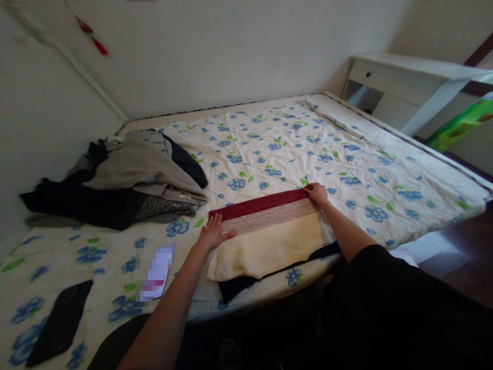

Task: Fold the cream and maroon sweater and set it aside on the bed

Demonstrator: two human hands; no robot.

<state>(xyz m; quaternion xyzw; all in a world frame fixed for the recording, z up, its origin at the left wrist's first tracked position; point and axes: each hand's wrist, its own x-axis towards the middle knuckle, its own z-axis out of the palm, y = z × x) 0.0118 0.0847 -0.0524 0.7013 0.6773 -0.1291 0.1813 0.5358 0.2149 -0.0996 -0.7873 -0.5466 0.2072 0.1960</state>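
A folded knit sweater [269, 226] with dark red, pinkish and cream bands lies near the front edge of the bed. My left hand [213, 234] rests on its left end, fingers stretched out and flat on the cloth. At the far right corner, my right hand [318, 194] pinches the dark red edge between thumb and fingers. Under the sweater's near side, a black cloth [234, 289] sticks out. The sweater's underside is hidden.
A heap of grey and black clothes [134, 180] lies on the flowered bed sheet [269, 144] to the left. A black phone [61, 321] and a blurred-out white item [157, 272] are nearer me. A white desk [400, 77] stands beyond the bed's right side.
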